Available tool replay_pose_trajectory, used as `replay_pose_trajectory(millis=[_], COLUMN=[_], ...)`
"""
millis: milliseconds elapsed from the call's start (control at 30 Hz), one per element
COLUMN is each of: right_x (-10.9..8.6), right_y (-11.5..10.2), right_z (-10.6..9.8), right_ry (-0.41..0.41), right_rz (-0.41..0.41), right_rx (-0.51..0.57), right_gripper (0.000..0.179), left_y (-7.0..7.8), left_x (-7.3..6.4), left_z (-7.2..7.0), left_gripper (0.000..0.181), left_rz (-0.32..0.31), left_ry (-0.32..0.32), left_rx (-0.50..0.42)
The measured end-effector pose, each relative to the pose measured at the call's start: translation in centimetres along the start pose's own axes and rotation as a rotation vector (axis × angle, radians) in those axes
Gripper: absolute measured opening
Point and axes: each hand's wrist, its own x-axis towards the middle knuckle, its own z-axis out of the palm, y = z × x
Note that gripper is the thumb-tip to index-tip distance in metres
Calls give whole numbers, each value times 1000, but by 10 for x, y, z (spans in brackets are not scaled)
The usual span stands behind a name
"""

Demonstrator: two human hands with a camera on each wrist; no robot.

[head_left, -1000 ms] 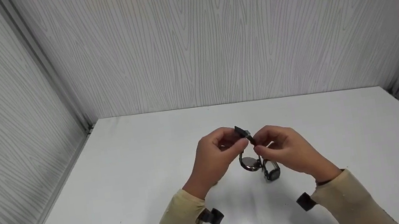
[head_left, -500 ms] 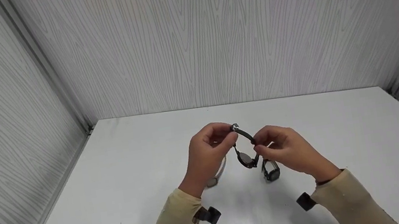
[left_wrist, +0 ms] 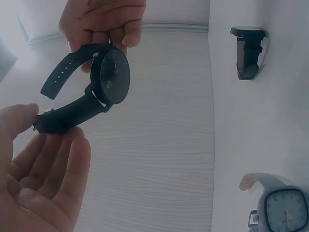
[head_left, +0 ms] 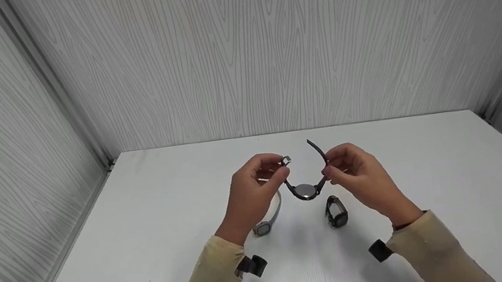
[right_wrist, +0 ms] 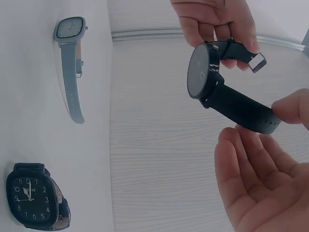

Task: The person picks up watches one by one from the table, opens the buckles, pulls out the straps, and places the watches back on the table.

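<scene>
A round black wristwatch [head_left: 306, 191] hangs above the table between the two hands, its strap unfastened into a wide U. My left hand [head_left: 253, 190] pinches the strap half with the silver buckle [head_left: 286, 160]. On the other side, my right hand [head_left: 363, 176] pinches the half with the holes, its free end pointing up past the fingertips. In the left wrist view the black dial [left_wrist: 116, 77] faces away from the left palm. The right wrist view shows the holed strap [right_wrist: 246, 111] between thumb and fingers.
On the white table [head_left: 178, 186], a light grey-blue watch [head_left: 262, 228] with a squarish case lies unfastened by the left wrist. A dark square-cased watch [head_left: 337, 211], its strap looped, stands nearer the right hand. Wood-grain panels [head_left: 238, 53] enclose the back and sides.
The strap's two ends have come apart: my left hand moved left with the buckle end, and the holed end now stands free above my right hand. The grey-blue watch has come into view.
</scene>
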Motion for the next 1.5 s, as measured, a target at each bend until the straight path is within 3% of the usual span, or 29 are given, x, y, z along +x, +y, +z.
replay_pose_trajectory(millis=[200,567,800,1033,1367,1500], right_x=[3,6,4,3,3,4], right_y=[9,36,56,66,72,74], right_z=[1,11,14,15,15,14], right_ry=[30,-119,-212,-222,-219,-222], right_rz=[20,162,233,327,335,337], right_rx=[11,-207,-363,-341,-338,-341], right_gripper=[18,10,11,13,14,14], left_y=[-8,-32,-42,-51,-56,-55], left_x=[1,-1,-2,-3,-3,-3], left_z=[0,5,16,27,34,32], left_gripper=[24,12,12,15,18,17], left_rz=[-72,-269,-345,-396,-435,-409], left_ry=[-49,-200,-274,-282,-253,-242], left_rx=[81,303,356,413,417,412])
